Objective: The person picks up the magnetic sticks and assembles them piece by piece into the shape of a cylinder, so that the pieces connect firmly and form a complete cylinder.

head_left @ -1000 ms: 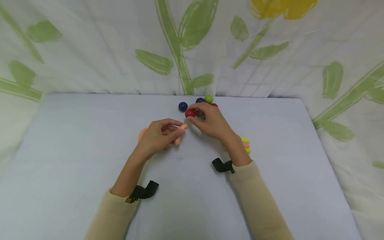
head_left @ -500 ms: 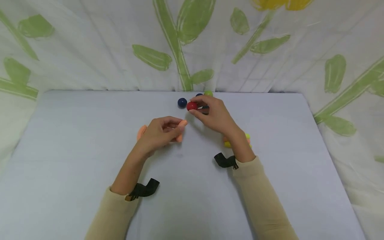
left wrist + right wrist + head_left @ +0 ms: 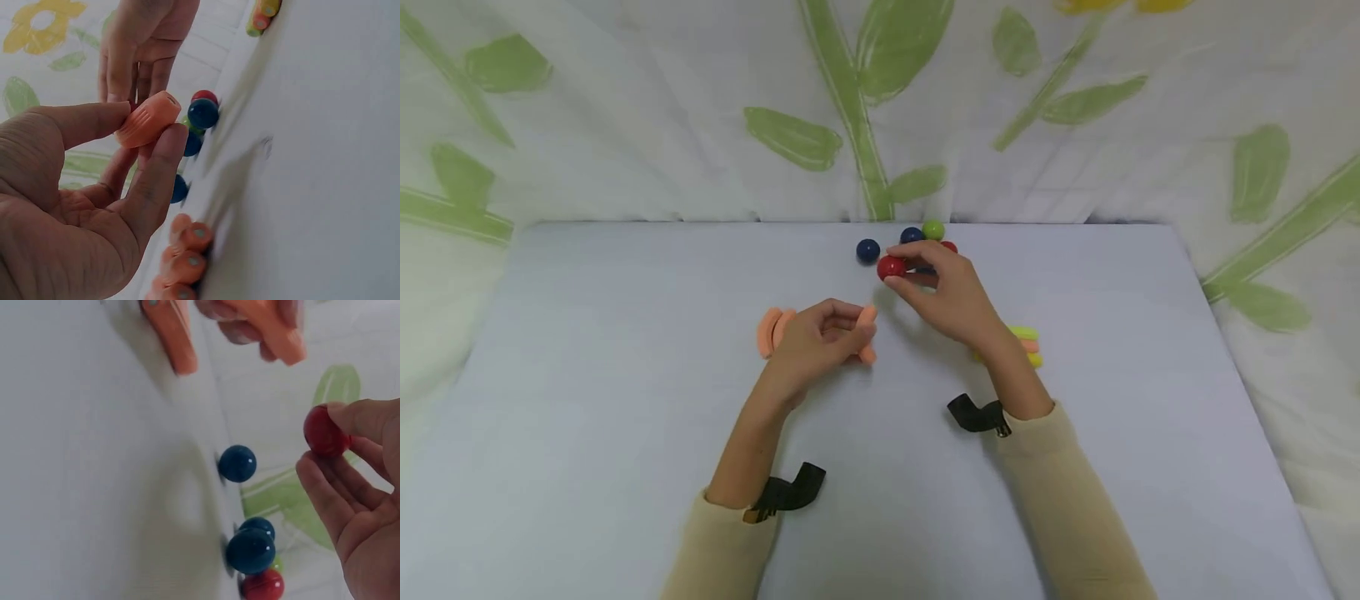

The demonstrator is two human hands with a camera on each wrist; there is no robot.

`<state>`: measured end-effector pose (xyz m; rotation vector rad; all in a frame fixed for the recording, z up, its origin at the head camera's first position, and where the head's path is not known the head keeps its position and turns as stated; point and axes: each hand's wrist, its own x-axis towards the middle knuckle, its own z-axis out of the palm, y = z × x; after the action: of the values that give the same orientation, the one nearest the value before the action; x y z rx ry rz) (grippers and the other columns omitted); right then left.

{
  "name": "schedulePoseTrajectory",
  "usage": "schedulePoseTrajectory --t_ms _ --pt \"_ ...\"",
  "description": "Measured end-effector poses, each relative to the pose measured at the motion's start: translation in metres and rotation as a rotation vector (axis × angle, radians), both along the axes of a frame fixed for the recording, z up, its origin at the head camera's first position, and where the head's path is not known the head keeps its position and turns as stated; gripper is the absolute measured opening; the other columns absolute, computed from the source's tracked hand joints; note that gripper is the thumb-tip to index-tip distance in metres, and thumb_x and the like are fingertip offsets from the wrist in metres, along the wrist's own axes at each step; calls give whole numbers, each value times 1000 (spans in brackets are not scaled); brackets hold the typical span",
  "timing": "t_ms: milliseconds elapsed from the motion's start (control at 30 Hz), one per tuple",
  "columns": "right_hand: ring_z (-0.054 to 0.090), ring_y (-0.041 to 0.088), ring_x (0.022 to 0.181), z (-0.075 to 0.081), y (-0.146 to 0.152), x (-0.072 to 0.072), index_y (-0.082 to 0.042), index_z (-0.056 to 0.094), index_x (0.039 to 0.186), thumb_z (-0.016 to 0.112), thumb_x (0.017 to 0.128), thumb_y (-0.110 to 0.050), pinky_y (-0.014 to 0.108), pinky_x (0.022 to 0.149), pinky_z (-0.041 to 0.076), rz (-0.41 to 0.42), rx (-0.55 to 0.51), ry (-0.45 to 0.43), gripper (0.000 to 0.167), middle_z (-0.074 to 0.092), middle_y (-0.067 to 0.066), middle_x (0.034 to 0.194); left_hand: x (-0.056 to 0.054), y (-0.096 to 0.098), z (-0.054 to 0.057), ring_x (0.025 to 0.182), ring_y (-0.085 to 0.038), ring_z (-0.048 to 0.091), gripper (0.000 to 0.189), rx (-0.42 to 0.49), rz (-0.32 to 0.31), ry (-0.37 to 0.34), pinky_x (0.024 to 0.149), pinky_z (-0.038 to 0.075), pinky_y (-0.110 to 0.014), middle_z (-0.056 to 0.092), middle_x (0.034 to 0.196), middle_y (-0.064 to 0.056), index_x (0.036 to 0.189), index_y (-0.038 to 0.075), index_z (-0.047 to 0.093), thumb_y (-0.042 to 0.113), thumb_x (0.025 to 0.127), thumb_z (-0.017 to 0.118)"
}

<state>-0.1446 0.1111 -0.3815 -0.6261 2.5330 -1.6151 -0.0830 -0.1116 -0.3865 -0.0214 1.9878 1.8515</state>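
My left hand [image 3: 812, 343] pinches a curved orange stick [image 3: 867, 318] between thumb and fingers, above the table. In the left wrist view this orange stick [image 3: 149, 120] has ribbed sides and a small recess in its end. To its right, my right hand [image 3: 953, 287] holds a glossy red ball [image 3: 891, 268] by the fingertips. The right wrist view shows the red ball [image 3: 325, 431] off the table, apart from the orange stick [image 3: 275, 331]. Behind the right hand lie navy balls [image 3: 868, 251], a green ball [image 3: 933, 230] and another red ball [image 3: 950, 247].
More curved orange sticks [image 3: 767, 333] lie left of my left hand, with round discs in their ends. Yellow, green and orange straight sticks [image 3: 1026, 346] lie partly under my right forearm. A white curtain with painted plants [image 3: 685, 108] hangs behind the white table [image 3: 587, 400].
The orange stick has turned in my left fingers so its curve shows. My left hand has shifted slightly, uncovering more of the orange sticks. My right hand keeps the red ball; the view has shifted.
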Motion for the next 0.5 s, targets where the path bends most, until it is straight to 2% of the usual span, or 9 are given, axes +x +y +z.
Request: schedulePoseTrajectory --t_ms 167,333,500 --pt "70 19 120 -4 4 11 -9 68 133 77 98 -21 36 103 60 -10 7 -22 38 70 5 133 3 6 -11 84 -15 76 39 20 -4 0 85 64 -34 76 98 -16 131 5 61 27 101 73" --pt "71 20 117 -13 8 21 -9 69 132 78 98 -19 32 100 60 23 -2 -57 37 71 6 128 8 9 -16 86 -16 76 41 31 3 -15 86 65 -35 75 107 -18 132 4 59 28 102 72" --pt "75 20 112 -15 12 26 -8 69 130 80 95 -15 31 98 61 59 -15 -86 37 74 7 123 10 15 -15 86 -15 76 43 64 4 -44 87 65 -35 72 113 -22 134 2 56 29 103 70"
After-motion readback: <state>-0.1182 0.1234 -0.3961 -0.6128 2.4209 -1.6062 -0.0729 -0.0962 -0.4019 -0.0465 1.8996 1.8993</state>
